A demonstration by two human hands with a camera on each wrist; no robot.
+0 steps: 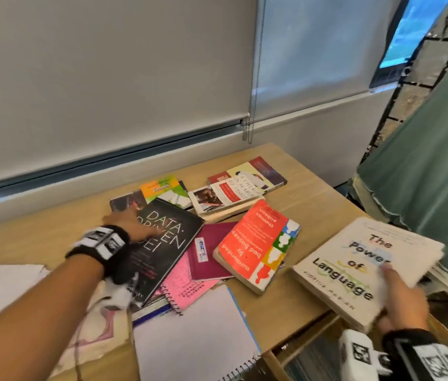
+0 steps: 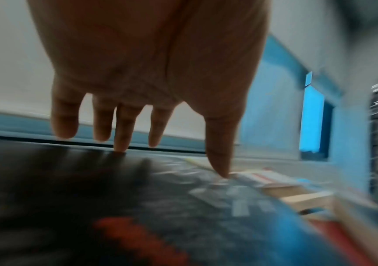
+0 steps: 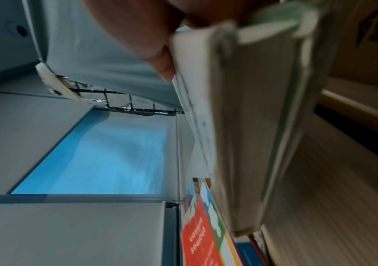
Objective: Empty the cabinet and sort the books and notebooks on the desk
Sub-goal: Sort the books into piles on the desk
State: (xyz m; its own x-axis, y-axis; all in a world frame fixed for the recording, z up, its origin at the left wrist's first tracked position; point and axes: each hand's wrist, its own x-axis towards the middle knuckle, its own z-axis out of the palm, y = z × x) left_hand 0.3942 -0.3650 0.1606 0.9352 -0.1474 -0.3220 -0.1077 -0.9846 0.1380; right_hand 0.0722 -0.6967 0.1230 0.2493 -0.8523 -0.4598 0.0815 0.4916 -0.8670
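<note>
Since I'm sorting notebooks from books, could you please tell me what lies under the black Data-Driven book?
Under the black book a pink spiral notebook and a maroon notebook stick out; a blue-edged one peeks out below. Whatever else lies beneath is covered. The left hand rests on top.

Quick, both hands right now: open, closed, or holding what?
Left hand: open, fingertips touching the black "Data Driven" book.
Right hand: gripping the cream "The Power of Language" book.

The head camera looks down and forward over the surface [image 1: 286, 303] from above. Each wrist camera sits low, close behind its fingers [image 2: 120, 129], facing toward twelve o'clock. The right wrist view is rolled sideways; it shares the orange book [image 1: 255, 243] [image 3: 202, 239] with the head view.
</note>
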